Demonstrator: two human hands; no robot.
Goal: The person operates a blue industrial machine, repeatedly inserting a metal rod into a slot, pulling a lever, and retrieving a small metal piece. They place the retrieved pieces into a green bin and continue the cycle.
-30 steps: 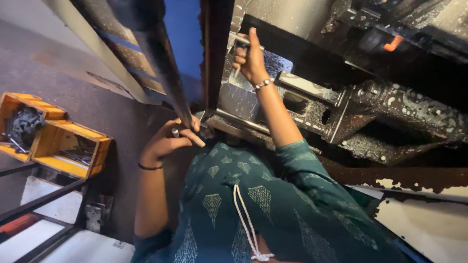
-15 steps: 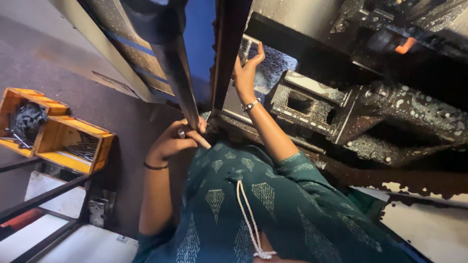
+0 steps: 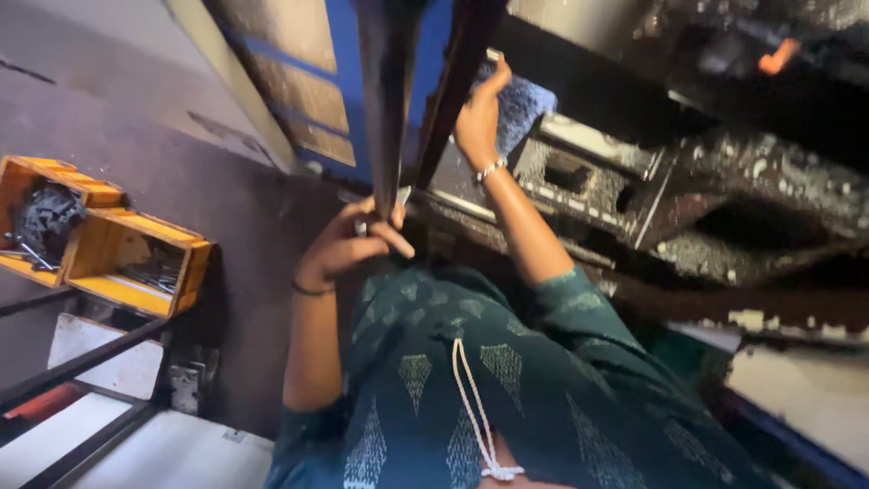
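Gripping the lower end of a dark metal bar (image 3: 387, 100), the left hand (image 3: 348, 244) has its fingers curled shut around it, just above the green patterned tunic (image 3: 471, 380); that hold looks unchanged from 1 second ago. The right hand (image 3: 478, 113) is what has shifted: it sat higher on the blue cloth (image 3: 520, 104) earlier, and now rests along the cloth's left edge, fingers bent and pressing it against the grimy machine body (image 3: 634, 181). Whether the cloth is pinched or only pushed I cannot tell. So the wiping contact has moved a little across the machine's surface while the bar stays steadied. 2 orange wooden trays (image 3: 136, 263) of dark parts sit well apart on the floor at left.
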